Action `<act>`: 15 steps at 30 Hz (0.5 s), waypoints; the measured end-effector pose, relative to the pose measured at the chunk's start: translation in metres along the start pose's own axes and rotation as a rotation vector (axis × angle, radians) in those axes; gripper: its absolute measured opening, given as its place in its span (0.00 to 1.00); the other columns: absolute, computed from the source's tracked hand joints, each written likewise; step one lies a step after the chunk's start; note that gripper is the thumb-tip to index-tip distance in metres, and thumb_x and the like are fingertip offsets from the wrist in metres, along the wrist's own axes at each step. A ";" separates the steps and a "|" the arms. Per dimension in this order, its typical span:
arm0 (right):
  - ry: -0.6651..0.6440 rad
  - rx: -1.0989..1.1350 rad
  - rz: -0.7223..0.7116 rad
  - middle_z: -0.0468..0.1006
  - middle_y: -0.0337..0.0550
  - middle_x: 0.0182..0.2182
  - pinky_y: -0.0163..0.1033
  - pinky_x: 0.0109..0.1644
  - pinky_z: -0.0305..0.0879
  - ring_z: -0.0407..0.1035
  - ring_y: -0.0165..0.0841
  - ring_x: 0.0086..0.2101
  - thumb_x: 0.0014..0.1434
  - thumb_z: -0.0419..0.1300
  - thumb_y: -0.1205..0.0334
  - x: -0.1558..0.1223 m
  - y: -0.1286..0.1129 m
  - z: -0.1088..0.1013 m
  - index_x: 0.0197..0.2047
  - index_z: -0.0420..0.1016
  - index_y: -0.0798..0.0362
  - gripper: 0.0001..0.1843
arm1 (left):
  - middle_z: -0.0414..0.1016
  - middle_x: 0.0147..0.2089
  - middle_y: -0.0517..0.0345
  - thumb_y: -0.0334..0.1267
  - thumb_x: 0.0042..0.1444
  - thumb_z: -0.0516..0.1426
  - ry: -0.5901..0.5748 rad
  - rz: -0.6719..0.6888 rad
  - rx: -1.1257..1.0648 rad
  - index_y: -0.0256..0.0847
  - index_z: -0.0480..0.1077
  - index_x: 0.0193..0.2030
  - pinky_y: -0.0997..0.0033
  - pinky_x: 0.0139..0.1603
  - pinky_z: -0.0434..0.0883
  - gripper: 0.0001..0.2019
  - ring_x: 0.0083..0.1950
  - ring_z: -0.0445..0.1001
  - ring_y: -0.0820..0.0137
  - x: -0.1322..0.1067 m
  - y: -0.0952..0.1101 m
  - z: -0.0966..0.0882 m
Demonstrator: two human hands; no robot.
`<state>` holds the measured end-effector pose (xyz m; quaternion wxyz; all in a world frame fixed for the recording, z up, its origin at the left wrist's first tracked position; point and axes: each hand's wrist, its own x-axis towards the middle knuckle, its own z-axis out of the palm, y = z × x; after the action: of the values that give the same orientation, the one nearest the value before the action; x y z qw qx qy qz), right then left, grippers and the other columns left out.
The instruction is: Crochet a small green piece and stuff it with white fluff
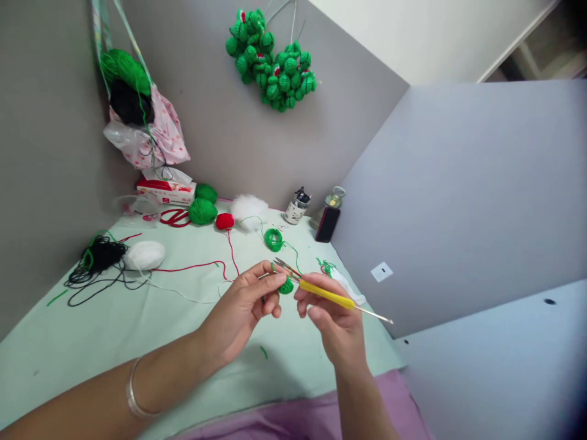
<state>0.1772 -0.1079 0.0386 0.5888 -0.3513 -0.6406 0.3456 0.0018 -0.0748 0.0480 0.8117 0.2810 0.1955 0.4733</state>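
My left hand (257, 290) pinches a small round green crochet piece (286, 286), with green yarn looped by its index finger. In my right hand (332, 311) is a crochet hook (326, 295) with a yellow handle, its far metal end jutting out to the right. The hook's working tip meets the green piece between the two hands, and my fingers partly hide it. A strand of green yarn trails from there to a small green yarn coil (274, 240) just beyond. Small scissors with dark blades (283, 264) show close behind the fingertips.
Red (224, 221), white (145, 255) and green yarn balls (202, 211), a black yarn tangle (98, 256), white stuffing (249, 211) and red-handled scissors (175, 217) lie on the table. A tissue box (166, 189), jar (297, 209) and phone (327, 224) stand behind. Green crocheted pieces (287, 76) hang above.
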 end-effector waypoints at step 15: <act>0.151 0.164 0.100 0.79 0.40 0.35 0.35 0.34 0.70 0.72 0.29 0.32 0.62 0.69 0.61 0.043 0.055 0.019 0.41 0.86 0.46 0.03 | 0.71 0.34 0.66 0.38 0.59 0.68 0.096 0.061 0.334 0.48 0.79 0.53 0.77 0.29 0.68 0.15 0.25 0.69 0.81 0.036 -0.001 -0.030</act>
<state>0.1584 -0.0433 0.0127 0.6443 -0.3585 -0.5457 0.3982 0.0020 -0.0354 0.0228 0.7286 0.3950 0.3015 0.4715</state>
